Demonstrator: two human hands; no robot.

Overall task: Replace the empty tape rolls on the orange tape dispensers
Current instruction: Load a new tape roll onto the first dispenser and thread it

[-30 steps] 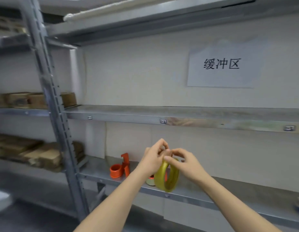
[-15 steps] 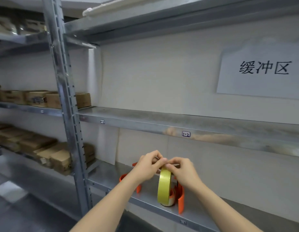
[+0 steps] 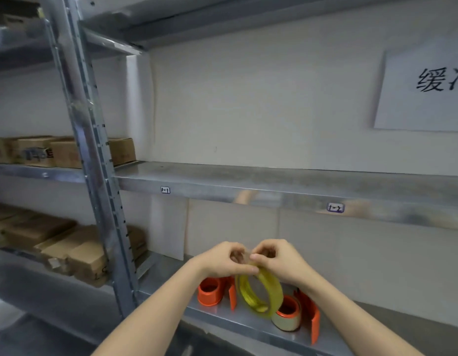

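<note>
Left hand (image 3: 222,260) and right hand (image 3: 280,264) pinch the tape roll (image 3: 267,295) at 12 o'clock, probably freeing its end; next, seat it on the bare dispenser (image 3: 210,291) at 9 o'clock.

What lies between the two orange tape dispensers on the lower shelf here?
Head view: between the left dispenser and right dispenser shows only the yellow tape roll, pinched by left hand and right hand, held in front; visible shelf there looks bare.
</note>
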